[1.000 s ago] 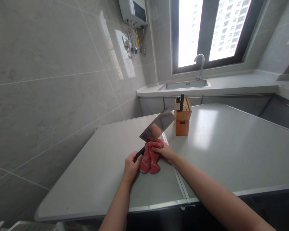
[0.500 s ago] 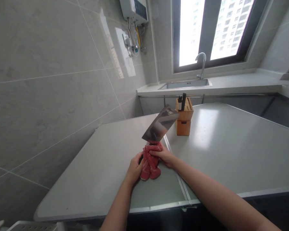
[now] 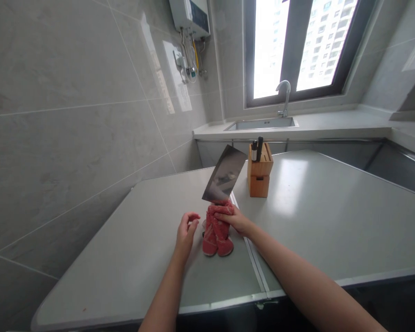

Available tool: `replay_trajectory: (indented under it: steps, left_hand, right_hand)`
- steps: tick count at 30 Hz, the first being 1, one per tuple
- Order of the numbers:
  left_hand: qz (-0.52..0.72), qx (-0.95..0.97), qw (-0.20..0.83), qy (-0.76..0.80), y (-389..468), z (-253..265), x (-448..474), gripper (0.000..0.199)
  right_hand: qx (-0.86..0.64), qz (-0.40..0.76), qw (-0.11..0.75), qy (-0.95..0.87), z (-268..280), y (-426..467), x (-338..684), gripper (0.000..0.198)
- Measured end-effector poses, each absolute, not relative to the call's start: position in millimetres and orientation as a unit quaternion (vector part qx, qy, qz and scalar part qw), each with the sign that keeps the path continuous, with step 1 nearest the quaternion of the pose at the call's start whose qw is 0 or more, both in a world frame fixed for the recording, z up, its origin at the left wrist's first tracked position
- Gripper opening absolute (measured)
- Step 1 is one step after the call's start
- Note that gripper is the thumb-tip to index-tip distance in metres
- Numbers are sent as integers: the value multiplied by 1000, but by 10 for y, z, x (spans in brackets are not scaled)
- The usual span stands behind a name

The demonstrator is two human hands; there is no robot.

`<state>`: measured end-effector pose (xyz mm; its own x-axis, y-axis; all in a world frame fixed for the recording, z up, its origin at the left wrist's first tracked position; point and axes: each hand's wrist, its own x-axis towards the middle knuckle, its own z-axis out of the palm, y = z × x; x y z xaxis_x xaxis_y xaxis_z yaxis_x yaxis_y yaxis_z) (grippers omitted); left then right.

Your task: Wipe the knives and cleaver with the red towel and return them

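Note:
A cleaver (image 3: 226, 174) is held up over the table, its broad shiny blade tilted up and to the right. A red cloth (image 3: 216, 230) is bunched around its lower end and hides most of the handle. My right hand (image 3: 235, 220) is closed around the cloth and the cleaver's lower part from the right side. To the left of the cloth, my left hand (image 3: 187, 230) is apart from it, fingers curved and parted from the thumb, with nothing in it.
A wooden knife block (image 3: 260, 173) with black-handled tools stands beyond the cleaver, slightly right. The pale table (image 3: 152, 240) has a metal seam (image 3: 252, 253) running through it. Farther back are a counter with a sink (image 3: 263, 123), a faucet (image 3: 286, 97) and a window.
My left hand has let go of the black handle and moved left, off the cloth. The cleaver blade has turned more upright. The view has shifted slightly.

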<state>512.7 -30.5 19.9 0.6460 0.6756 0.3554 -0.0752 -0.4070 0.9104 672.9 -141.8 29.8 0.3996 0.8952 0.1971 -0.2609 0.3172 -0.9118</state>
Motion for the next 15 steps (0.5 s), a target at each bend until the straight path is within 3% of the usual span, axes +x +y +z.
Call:
replay_trajectory:
  steps: [4, 7, 11, 15]
  left_hand:
    - [344, 635, 671, 169, -339, 267, 5242, 43]
    - [326, 557, 748, 154, -407, 292, 5317, 40]
    - [335, 535, 760, 156, -432, 287, 5385, 26]
    - [380, 507, 752, 180, -431, 262, 5440, 26]
  right_hand:
    - [-423, 448, 690, -380, 311, -1444, 6734, 42]
    - [-434, 465, 667, -389, 324, -1461, 6722, 39]
    - [-440, 466, 631, -436, 326, -1475, 6732, 37]
    - [-443, 468, 603, -470, 312, -1467, 6733, 36]
